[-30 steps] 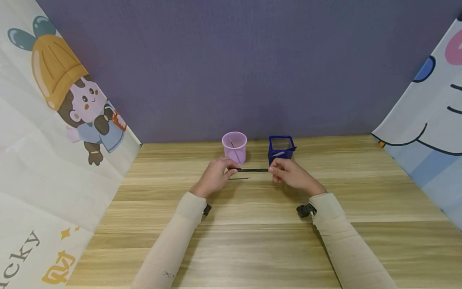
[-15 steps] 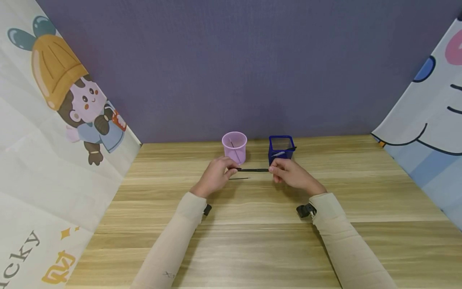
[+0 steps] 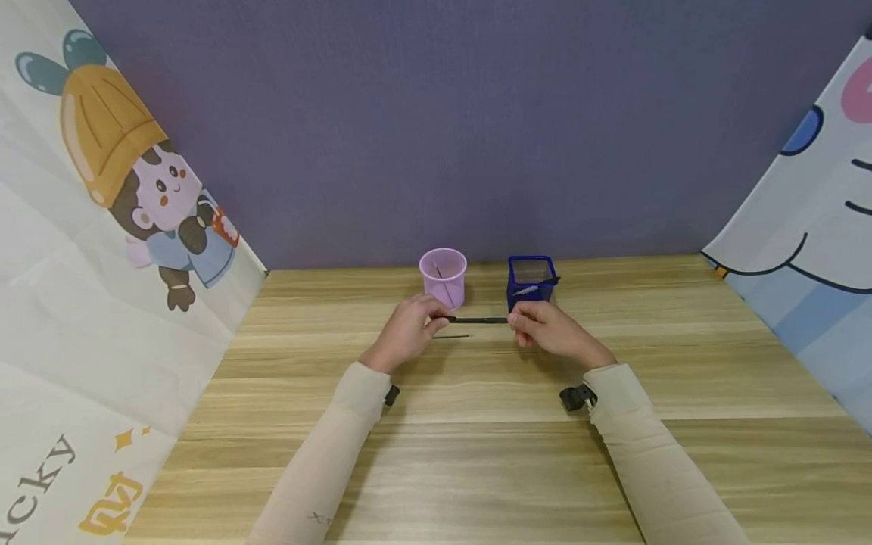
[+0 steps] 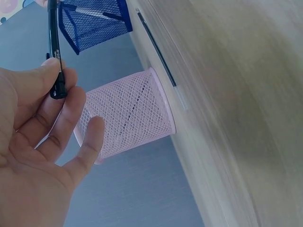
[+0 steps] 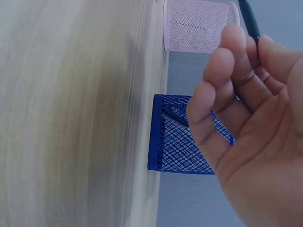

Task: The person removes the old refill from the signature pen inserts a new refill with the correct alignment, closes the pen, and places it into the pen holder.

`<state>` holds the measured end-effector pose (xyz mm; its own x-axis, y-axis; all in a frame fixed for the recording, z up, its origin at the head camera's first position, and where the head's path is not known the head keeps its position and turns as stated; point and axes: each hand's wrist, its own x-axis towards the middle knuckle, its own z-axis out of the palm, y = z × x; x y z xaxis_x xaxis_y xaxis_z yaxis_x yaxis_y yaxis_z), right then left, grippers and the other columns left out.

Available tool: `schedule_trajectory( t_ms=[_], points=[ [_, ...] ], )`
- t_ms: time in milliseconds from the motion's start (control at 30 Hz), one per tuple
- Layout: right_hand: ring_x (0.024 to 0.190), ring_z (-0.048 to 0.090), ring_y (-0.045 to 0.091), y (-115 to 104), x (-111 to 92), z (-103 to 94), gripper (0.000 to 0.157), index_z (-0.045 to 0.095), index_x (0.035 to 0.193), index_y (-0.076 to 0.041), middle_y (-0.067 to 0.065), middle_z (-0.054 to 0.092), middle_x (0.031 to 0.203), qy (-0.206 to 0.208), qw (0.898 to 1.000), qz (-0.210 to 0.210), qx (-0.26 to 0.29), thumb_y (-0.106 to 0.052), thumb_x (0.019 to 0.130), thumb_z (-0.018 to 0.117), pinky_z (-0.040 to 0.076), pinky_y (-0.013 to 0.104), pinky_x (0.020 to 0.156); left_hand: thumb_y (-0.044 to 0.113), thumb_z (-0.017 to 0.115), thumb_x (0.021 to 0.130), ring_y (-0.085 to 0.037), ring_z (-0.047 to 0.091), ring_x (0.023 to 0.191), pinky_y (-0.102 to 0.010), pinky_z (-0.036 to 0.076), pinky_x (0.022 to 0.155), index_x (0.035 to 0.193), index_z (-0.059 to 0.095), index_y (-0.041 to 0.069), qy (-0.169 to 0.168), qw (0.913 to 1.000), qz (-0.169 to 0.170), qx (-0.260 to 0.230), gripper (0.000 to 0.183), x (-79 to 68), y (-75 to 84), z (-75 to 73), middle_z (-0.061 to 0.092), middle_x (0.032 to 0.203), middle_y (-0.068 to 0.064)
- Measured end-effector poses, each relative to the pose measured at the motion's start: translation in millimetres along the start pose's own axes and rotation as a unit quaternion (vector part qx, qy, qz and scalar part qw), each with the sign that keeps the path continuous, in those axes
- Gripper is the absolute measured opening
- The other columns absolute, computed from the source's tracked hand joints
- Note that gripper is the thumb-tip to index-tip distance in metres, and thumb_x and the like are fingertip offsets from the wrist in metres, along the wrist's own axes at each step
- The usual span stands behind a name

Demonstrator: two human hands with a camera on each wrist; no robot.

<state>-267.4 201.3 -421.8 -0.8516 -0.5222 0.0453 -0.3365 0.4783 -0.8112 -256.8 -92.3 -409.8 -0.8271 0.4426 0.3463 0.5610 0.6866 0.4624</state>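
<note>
A black pen (image 3: 479,320) lies level between both hands, raised above the table. My left hand (image 3: 407,331) pinches its clip end between thumb and fingers; the clip shows in the left wrist view. At the other end, my right hand (image 3: 553,328) pinches the pen with thumb and forefinger, its remaining fingers loosely bent in the right wrist view. On the table below lies a thin dark pen refill (image 4: 158,49) with a pale end. Behind the left hand stands a pink mesh pen cup (image 4: 125,113) with a thin dark stick inside.
Behind my right hand stands a square blue mesh pen holder (image 5: 180,151), with a black-and-clear pen part (image 3: 538,287) in it. A grey-purple panel (image 3: 477,136) rises along the back edge of the wooden table (image 3: 477,469). Printed cloths hang at both sides.
</note>
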Motion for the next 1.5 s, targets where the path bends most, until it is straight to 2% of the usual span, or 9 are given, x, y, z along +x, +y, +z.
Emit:
schedule_trajectory(
  t_ms=[133, 300, 600, 800, 900, 1033, 1167, 1267, 1500],
  points=[
    [0.065, 0.057, 0.031, 1, 1, 0.8, 0.033, 0.061, 0.095, 0.001, 0.011, 0.065, 0.074, 0.003, 1.000, 0.006, -0.001, -0.025, 0.110, 0.048, 0.040, 0.025, 0.053, 0.011, 0.073, 0.094, -0.023, 0.069, 0.104, -0.043, 0.052, 0.103, 0.103, 0.077, 0.009, -0.006, 1.0000, 0.001, 0.003, 0.011, 0.2, -0.7, 0.6, 0.076, 0.107, -0.006],
    [0.068, 0.058, 0.039, 1, 2, 2.1, 0.028, 0.062, 0.096, -0.001, 0.018, 0.066, 0.077, 0.007, 1.000, 0.015, 0.010, -0.021, 0.110, 0.048, 0.041, 0.024, 0.053, 0.011, 0.072, 0.095, -0.022, 0.069, 0.102, -0.043, 0.051, 0.104, 0.104, 0.077, 0.009, -0.012, 0.9999, -0.004, 0.002, 0.011, 0.5, -1.7, 1.7, 0.076, 0.106, -0.005],
    [0.068, 0.058, 0.038, -28, -6, -0.4, 0.024, 0.062, 0.093, -0.002, 0.022, 0.066, 0.078, 0.000, 1.000, 0.008, 0.015, -0.010, 0.109, 0.047, 0.044, 0.023, 0.056, 0.012, 0.072, 0.095, -0.019, 0.068, 0.097, -0.042, 0.052, 0.100, 0.106, 0.077, 0.010, -0.017, 0.9997, -0.012, -0.011, 0.012, 0.4, -2.1, 2.5, 0.074, 0.103, -0.004],
    [0.072, 0.060, 0.042, -6, 1, 1.2, 0.026, 0.065, 0.099, 0.000, 0.021, 0.071, 0.082, 0.002, 1.000, 0.015, 0.012, -0.016, 0.110, 0.047, 0.047, 0.026, 0.057, 0.011, 0.072, 0.095, -0.019, 0.068, 0.095, -0.042, 0.052, 0.099, 0.105, 0.077, 0.010, -0.013, 0.9998, -0.005, -0.013, 0.012, 0.7, -2.8, 3.2, 0.075, 0.102, -0.004],
    [0.070, 0.061, 0.036, 1, 3, 1.3, 0.027, 0.066, 0.103, 0.002, 0.020, 0.072, 0.085, 0.004, 1.000, 0.013, 0.011, -0.019, 0.109, 0.049, 0.047, 0.025, 0.058, 0.010, 0.072, 0.094, -0.019, 0.068, 0.095, -0.042, 0.052, 0.099, 0.105, 0.077, 0.010, -0.012, 0.9998, -0.004, -0.017, 0.012, 0.9, -2.4, 3.3, 0.075, 0.101, -0.004],
    [0.069, 0.059, 0.034, 2, 3, 0.8, 0.028, 0.066, 0.107, 0.003, 0.020, 0.072, 0.087, 0.007, 1.000, 0.010, 0.012, -0.021, 0.109, 0.051, 0.044, 0.024, 0.057, 0.010, 0.073, 0.094, -0.019, 0.068, 0.095, -0.042, 0.051, 0.100, 0.104, 0.078, 0.009, -0.011, 0.9998, -0.004, -0.018, 0.011, 0.7, -1.6, 3.2, 0.075, 0.101, -0.004],
    [0.069, 0.058, 0.037, 1, 3, -0.1, 0.028, 0.067, 0.109, 0.004, 0.018, 0.073, 0.087, 0.011, 1.000, 0.000, 0.007, -0.020, 0.108, 0.054, 0.043, 0.024, 0.056, 0.012, 0.073, 0.094, -0.019, 0.068, 0.095, -0.042, 0.051, 0.100, 0.104, 0.078, 0.010, -0.011, 0.9998, -0.003, -0.015, 0.011, 0.5, -0.9, 2.8, 0.075, 0.100, -0.003],
    [0.073, 0.060, 0.038, 0, 3, -0.9, 0.026, 0.067, 0.111, 0.004, 0.014, 0.074, 0.088, 0.014, 1.000, -0.005, 0.006, -0.019, 0.107, 0.056, 0.046, 0.025, 0.057, 0.012, 0.073, 0.094, -0.019, 0.068, 0.096, -0.042, 0.051, 0.100, 0.104, 0.078, 0.010, -0.010, 0.9998, -0.003, -0.016, 0.011, 0.4, -0.5, 2.5, 0.075, 0.101, -0.004],
    [0.082, 0.069, 0.038, 0, 4, -1.3, 0.018, 0.069, 0.112, -0.001, 0.014, 0.075, 0.092, 0.020, 1.000, -0.002, 0.007, -0.014, 0.104, 0.059, 0.059, 0.042, 0.068, 0.012, 0.073, 0.094, -0.022, 0.068, 0.100, -0.043, 0.052, 0.101, 0.104, 0.078, 0.010, -0.012, 0.9998, -0.009, -0.016, 0.011, 0.3, -1.3, 2.6, 0.075, 0.105, -0.005]
  ],
)
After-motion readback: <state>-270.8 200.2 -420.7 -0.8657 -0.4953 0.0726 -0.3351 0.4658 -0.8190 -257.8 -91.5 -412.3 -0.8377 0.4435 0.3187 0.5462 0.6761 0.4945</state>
